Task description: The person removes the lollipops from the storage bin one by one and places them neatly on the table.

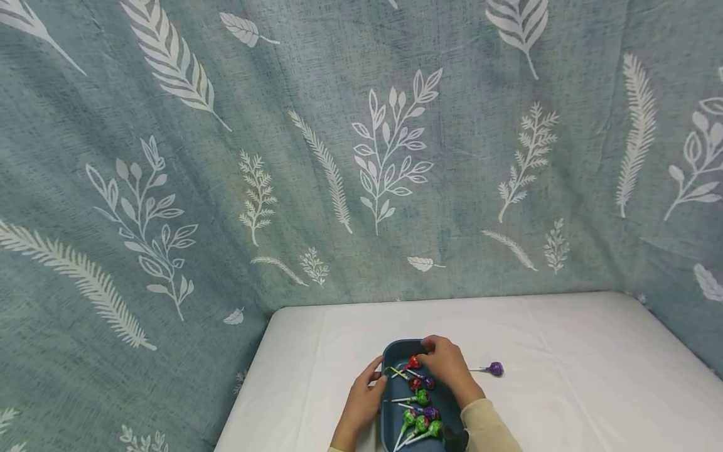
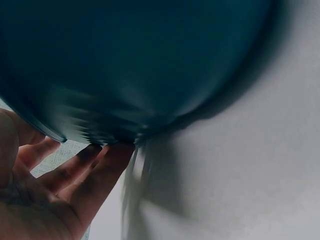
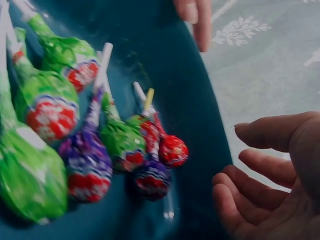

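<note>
A dark blue tray (image 1: pixel 459 411) holds several wrapped lollipops (image 1: pixel 422 397), in green, purple and red, their sticks pointing different ways. My left hand (image 1: pixel 361 397) grips the tray's left side, thumb at the rim; in the left wrist view its fingers (image 2: pixel 100 172) press against the outer wall. At the tray's far right corner is my right hand (image 1: pixel 449 364), just beside a red lollipop (image 1: pixel 414 362). In the right wrist view that hand (image 3: pixel 275 185) has thumb and fingers apart at the rim, nothing pinched between them.
A single purple lollipop (image 1: pixel 496 369) lies outside the tray, to the right of my right hand. White cloth (image 1: pixel 570 376) covers the table. A blue-green curtain (image 1: pixel 316 157) with white leaf prints hangs behind the table and along its sides.
</note>
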The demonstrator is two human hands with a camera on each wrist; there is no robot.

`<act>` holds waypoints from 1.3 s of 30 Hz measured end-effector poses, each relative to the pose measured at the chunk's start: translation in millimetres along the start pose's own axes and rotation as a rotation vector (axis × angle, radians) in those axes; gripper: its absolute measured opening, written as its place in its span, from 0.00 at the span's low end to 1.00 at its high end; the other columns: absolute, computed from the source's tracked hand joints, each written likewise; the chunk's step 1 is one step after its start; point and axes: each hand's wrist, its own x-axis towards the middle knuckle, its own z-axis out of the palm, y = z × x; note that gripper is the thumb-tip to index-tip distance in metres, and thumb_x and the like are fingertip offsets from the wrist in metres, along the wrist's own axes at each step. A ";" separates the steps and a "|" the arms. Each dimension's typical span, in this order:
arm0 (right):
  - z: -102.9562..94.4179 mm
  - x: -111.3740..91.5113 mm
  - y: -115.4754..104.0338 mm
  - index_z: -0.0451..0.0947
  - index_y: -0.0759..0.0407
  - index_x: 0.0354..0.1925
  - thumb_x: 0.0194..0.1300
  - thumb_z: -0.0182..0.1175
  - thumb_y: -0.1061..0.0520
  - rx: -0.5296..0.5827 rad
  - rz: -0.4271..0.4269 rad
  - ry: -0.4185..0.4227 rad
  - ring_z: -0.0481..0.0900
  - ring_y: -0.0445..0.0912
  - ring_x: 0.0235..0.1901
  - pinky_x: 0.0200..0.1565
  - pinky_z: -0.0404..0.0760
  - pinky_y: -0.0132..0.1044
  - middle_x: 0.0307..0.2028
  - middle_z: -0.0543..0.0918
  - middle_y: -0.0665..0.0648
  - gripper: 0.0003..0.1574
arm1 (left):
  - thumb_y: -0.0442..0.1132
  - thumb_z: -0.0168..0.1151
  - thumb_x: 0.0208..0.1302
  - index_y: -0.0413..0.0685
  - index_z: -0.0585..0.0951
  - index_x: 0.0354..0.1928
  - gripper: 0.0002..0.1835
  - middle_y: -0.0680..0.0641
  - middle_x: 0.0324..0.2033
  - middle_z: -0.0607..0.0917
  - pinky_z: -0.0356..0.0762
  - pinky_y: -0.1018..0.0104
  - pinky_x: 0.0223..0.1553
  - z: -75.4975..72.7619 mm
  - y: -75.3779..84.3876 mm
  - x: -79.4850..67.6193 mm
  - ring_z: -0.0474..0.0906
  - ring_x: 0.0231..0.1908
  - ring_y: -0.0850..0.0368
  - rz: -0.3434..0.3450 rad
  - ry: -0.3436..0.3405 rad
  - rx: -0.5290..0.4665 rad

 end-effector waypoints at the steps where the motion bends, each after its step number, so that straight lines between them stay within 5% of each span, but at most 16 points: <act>1: 2.3 -0.1 -0.1 0.82 0.70 0.47 0.57 0.70 0.62 -0.004 0.001 -0.007 0.83 0.59 0.44 0.50 0.79 0.57 0.42 0.85 0.65 0.20 | 0.36 0.57 0.74 0.44 0.73 0.70 0.25 0.33 0.52 0.83 0.81 0.55 0.42 -0.2 0.1 -0.2 0.86 0.44 0.43 -0.002 0.000 0.001; 20: 35.3 4.6 6.5 0.83 0.73 0.42 0.55 0.69 0.65 -0.077 0.023 0.001 0.85 0.60 0.41 0.47 0.80 0.57 0.40 0.86 0.67 0.15 | 0.37 0.57 0.74 0.46 0.74 0.70 0.24 0.35 0.52 0.83 0.81 0.55 0.41 0.7 0.9 -2.9 0.86 0.44 0.46 -0.013 0.011 0.007; 39: 43.9 1.7 7.7 0.83 0.71 0.38 0.52 0.71 0.67 -0.113 -0.011 0.026 0.82 0.53 0.32 0.40 0.81 0.53 0.33 0.86 0.63 0.13 | 0.38 0.57 0.74 0.46 0.73 0.70 0.25 0.38 0.51 0.84 0.81 0.55 0.41 0.1 0.2 -0.7 0.86 0.42 0.49 -0.007 -0.002 0.033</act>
